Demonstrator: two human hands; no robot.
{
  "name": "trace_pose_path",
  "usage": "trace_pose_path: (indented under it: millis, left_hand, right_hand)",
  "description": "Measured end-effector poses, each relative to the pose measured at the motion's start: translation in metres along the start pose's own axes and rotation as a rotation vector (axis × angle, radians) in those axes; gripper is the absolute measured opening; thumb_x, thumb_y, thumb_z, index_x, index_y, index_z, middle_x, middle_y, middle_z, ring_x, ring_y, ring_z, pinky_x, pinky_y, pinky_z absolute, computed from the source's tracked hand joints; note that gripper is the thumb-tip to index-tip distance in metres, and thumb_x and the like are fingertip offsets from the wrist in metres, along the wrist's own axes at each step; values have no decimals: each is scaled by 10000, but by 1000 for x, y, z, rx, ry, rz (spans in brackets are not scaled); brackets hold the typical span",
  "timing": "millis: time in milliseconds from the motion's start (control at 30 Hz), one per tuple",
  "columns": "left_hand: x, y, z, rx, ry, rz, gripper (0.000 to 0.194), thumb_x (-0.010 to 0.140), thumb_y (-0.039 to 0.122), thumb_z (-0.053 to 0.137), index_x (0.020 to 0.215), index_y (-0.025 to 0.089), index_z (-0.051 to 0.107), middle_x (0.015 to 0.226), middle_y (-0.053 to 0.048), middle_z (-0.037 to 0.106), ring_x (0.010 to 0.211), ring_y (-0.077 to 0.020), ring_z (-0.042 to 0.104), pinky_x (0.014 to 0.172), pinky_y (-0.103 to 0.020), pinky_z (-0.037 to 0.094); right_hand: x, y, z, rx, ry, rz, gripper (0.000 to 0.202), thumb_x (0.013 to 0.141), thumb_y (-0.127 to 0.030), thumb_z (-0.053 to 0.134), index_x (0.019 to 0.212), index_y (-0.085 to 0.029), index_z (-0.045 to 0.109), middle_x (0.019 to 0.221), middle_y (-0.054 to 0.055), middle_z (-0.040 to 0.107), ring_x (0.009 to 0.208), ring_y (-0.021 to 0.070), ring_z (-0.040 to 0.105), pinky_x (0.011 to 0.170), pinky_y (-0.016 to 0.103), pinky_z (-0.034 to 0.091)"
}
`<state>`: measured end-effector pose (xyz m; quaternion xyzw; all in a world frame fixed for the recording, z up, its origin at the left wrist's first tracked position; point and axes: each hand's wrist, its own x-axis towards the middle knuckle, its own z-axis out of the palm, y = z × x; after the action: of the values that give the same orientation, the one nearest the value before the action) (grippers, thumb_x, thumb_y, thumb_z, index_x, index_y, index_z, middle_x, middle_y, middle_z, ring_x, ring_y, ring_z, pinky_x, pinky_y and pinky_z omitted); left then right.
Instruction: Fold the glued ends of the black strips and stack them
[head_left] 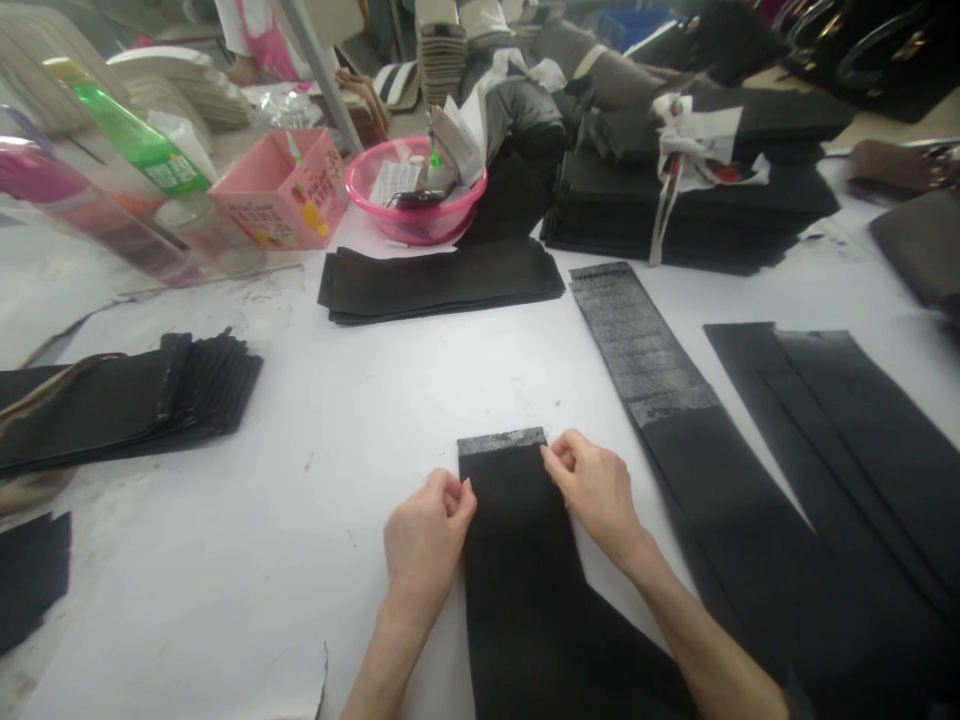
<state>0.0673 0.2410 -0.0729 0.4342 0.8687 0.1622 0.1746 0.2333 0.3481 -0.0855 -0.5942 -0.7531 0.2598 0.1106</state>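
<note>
A long black leather-like strip [517,560] lies in front of me on the white tabletop, with a greyish, shiny band across its far end. My left hand [429,535] pinches the strip's left edge, a little below that band. On the opposite edge, my right hand [596,490] grips near the far right corner between thumb and fingertips. Right of my right hand is a row of overlapping black strips [637,340], whose exposed ends look glossy. Under my right forearm the near part of the strip merges with other black material.
A stack of black strips [442,283] lies ahead, another bundle [112,400] at left. Behind stand a pink basin [412,220] of small items, a pink box [277,195], a green bottle [135,140] and a tied black stack [600,205]. Further strips [862,430] lie right. A person in pink is far back.
</note>
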Motion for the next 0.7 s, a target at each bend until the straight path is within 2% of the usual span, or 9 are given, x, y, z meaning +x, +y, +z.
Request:
trace_pose_path:
  millis: [267, 367, 433, 500, 533, 600, 700]
  left_hand:
    - [-5, -2, 6, 79, 44, 41, 201, 894, 343, 550, 741, 214, 530, 548, 74, 537, 487, -108, 504, 513, -238, 262]
    - [-9, 1, 11, 184, 152, 154, 71, 913, 263, 527, 915, 206, 570, 742, 20, 625, 618, -145, 573, 559, -260, 342]
    - [-10, 4, 13, 232, 204, 327, 169, 919, 167, 488, 1063, 189, 575, 968, -41, 644, 840, -193, 599, 700, -292, 414]
    - [-9, 6, 15, 261, 187, 494, 309, 916, 102, 462, 1205, 179, 539, 1127, -78, 606, 1015, -230, 551, 844, -343, 417]
    - [-9, 7, 15, 284, 161, 544, 369, 914, 92, 463, 1269, 181, 506, 1160, -85, 591, 1042, -240, 532, 869, -363, 414]
    - [-7, 9, 15, 356, 109, 578, 466, 909, 98, 481, 1362, 194, 431, 1176, -89, 576, 1030, -252, 520, 844, -387, 422]
    - [-5, 11, 14, 463, 71, 580, 523, 903, 109, 494, 1404, 213, 384, 1172, -89, 562, 1006, -264, 513, 787, -400, 430]
  right_hand:
    - [-1, -1, -1, -18, 5, 4, 199, 879, -359, 546, 724, -235, 563, 592, -47, 624, 582, 142, 586, 564, 256, 276]
    - [-1, 0, 0, -22, 14, 3, 198, 880, -354, 545, 724, -234, 559, 594, -48, 625, 582, 143, 586, 564, 254, 274]
    - [-1, 0, 1, -32, 21, 1, 193, 880, -350, 545, 727, -234, 557, 598, -47, 628, 584, 144, 587, 562, 253, 271]
    - [-1, 0, 1, -41, 25, -2, 191, 882, -350, 544, 730, -235, 555, 603, -46, 632, 584, 147, 588, 561, 253, 268]
    - [-1, 0, 1, -46, 26, -4, 191, 882, -353, 544, 732, -236, 553, 605, -46, 634, 586, 150, 590, 560, 253, 267]
    - [-2, 0, 1, -52, 25, -9, 186, 884, -356, 545, 741, -237, 547, 610, -46, 638, 588, 155, 595, 559, 255, 265]
    - [-2, 0, 2, -49, 35, -11, 152, 877, -355, 562, 784, -238, 535, 616, -49, 643, 584, 159, 598, 554, 253, 263]
